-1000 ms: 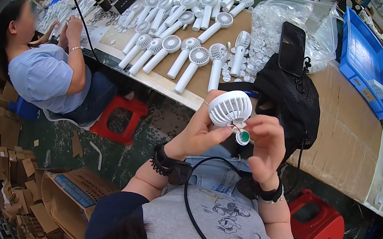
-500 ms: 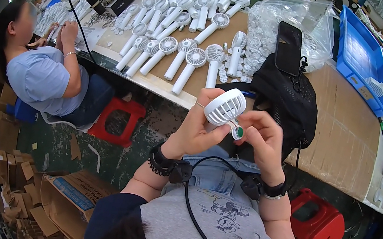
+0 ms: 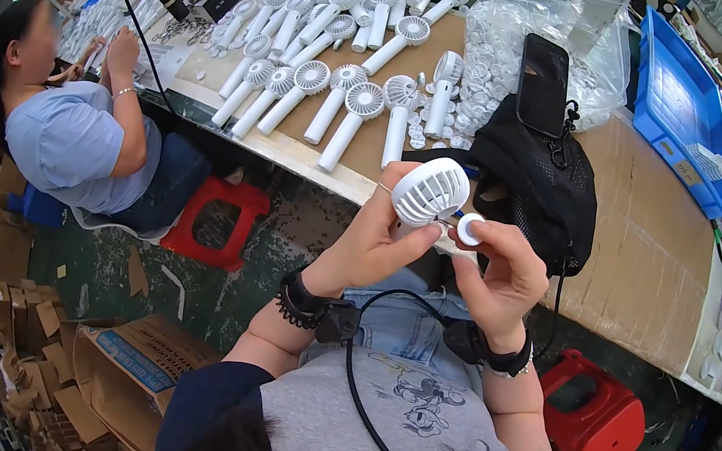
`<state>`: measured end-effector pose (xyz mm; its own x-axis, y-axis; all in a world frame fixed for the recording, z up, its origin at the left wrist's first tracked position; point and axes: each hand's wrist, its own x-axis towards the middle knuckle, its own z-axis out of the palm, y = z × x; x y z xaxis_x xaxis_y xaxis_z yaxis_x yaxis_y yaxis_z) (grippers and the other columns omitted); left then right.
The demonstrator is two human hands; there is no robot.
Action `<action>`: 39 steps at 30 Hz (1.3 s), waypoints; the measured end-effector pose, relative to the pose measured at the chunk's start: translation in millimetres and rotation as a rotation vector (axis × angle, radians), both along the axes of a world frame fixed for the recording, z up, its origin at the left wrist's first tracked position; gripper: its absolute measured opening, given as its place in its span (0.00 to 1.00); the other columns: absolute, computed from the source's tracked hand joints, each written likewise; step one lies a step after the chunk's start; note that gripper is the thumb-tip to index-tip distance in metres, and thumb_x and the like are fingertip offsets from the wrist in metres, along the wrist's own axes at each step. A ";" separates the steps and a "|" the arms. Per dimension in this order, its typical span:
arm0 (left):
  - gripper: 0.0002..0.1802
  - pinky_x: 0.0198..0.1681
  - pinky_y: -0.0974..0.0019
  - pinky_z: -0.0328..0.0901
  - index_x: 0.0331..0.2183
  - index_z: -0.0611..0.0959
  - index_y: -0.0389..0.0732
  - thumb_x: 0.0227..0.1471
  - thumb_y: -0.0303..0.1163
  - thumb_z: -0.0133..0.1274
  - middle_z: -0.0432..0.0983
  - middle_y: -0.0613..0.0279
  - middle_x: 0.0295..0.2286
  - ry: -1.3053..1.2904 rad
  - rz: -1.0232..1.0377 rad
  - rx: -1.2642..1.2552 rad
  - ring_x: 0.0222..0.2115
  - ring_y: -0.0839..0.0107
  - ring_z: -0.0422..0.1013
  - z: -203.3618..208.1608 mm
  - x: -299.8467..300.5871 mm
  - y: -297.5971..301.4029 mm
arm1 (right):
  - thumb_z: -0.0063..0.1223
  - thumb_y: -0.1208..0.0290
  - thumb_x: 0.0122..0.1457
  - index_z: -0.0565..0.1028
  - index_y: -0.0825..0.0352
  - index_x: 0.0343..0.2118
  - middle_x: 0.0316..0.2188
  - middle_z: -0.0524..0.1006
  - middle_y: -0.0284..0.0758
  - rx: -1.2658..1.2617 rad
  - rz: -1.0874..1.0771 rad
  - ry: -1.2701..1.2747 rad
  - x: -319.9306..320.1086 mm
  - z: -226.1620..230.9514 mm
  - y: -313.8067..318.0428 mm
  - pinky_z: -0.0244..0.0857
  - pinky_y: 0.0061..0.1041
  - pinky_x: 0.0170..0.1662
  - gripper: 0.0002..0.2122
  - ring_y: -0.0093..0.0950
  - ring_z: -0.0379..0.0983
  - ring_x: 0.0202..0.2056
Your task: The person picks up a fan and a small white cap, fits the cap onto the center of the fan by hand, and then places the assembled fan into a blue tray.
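Left hand (image 3: pixel 369 244) is gripping a white fan (image 3: pixel 430 192), curled round it. Right hand (image 3: pixel 506 274), loosely curled, is holding a round white cap (image 3: pixel 470 229) just beside.

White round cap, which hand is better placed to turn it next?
Probably your right hand, which touches the white round cap; your left hand is occupied holding the white fan.

The right hand (image 3: pixel 506 274) has free room rightward over the flat brown cardboard sheet (image 3: pixel 637 257) on the long table (image 3: pixel 351 187). Straight ahead, a bulky black mesh-sided bag (image 3: pixel 542 199) blocks passage; leftward, crowded white plastic handheld fans (image 3: pixel 312 76) leave narrow gaps.
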<state>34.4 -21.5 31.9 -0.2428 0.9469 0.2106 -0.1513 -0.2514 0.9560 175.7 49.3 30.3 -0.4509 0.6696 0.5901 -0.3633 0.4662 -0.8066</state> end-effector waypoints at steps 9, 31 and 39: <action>0.27 0.36 0.76 0.60 0.46 0.60 0.36 0.42 0.20 0.48 0.65 0.64 0.35 0.071 0.064 0.083 0.33 0.80 0.63 -3.7 3.3 1.5 | 0.51 0.88 0.45 0.70 0.75 0.34 0.31 0.71 0.39 -0.220 0.057 0.077 0.0 -1.3 -5.5 0.65 0.18 0.37 0.11 0.24 0.71 0.33; 0.25 0.26 0.79 0.61 0.45 0.60 0.35 0.43 0.21 0.50 0.67 0.63 0.30 -0.053 0.000 0.117 0.26 0.81 0.65 -4.0 3.6 -0.8 | 0.55 0.87 0.39 0.74 0.69 0.29 0.29 0.75 0.39 0.245 -0.020 -0.026 0.9 7.2 1.7 0.66 0.19 0.32 0.12 0.28 0.73 0.30; 0.28 0.42 0.73 0.61 0.48 0.58 0.37 0.46 0.21 0.50 0.64 0.63 0.39 0.036 -0.084 0.169 0.40 0.79 0.64 -9.8 -2.1 -1.1 | 0.55 0.87 0.38 0.74 0.68 0.29 0.29 0.75 0.39 0.319 -0.013 -0.023 1.2 8.8 2.6 0.66 0.20 0.30 0.12 0.28 0.73 0.29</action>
